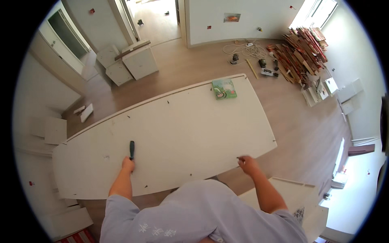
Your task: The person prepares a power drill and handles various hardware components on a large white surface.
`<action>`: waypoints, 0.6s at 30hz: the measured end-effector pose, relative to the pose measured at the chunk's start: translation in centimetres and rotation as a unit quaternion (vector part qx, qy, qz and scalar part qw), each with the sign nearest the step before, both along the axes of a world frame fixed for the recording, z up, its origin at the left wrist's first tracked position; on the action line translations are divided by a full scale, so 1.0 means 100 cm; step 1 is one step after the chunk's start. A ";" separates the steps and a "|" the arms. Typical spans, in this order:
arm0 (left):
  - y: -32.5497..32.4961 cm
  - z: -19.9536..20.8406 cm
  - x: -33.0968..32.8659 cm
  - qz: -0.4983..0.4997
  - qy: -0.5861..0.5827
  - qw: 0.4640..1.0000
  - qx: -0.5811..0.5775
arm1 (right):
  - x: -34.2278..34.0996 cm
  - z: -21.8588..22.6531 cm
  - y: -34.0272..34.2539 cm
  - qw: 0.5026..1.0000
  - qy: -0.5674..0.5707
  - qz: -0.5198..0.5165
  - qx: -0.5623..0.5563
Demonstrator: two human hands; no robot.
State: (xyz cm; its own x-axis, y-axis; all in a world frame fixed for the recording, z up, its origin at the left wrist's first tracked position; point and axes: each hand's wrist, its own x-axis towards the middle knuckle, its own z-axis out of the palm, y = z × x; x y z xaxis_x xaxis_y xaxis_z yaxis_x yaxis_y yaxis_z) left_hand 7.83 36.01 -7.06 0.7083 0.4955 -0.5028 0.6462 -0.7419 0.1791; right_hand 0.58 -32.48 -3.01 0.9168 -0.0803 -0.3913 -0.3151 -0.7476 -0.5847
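A large white panel [182,133] lies flat in front of me. My left hand [128,165] is closed around the lower end of a black-handled tool [132,148] over its near left part. The handle points away from me, and my fingers hide the other end. My right hand [248,165], at the near right edge, pinches a small dark screw-like piece [238,158]. Several similar small dark pieces stand or lie along the panel's edges, one a little left of my right hand [191,174]. Near the far right corner rests a green and white box [224,89].
White cabinet boxes [139,62] stand beyond the panel. Power tools [262,63], a coiled cable [251,49] and a yellow strip [251,69] lie on the wooden floor. Stacked cardboard [302,54] fills the far right corner. Another pale panel [279,188] is close behind my right arm.
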 end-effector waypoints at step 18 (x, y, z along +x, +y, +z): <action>-0.127 -0.013 0.006 -0.063 0.013 0.997 -0.045 | 0.280 -0.022 0.047 0.951 -0.034 0.161 -0.263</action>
State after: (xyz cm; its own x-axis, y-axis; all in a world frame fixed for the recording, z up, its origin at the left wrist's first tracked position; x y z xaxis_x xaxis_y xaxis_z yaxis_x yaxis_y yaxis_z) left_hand 8.38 23.35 -8.36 0.7485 0.3562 -0.5594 0.5545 -0.7988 0.2332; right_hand 28.60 -27.83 -5.17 0.9487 0.0412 -0.3134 0.0053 -0.9934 -0.1146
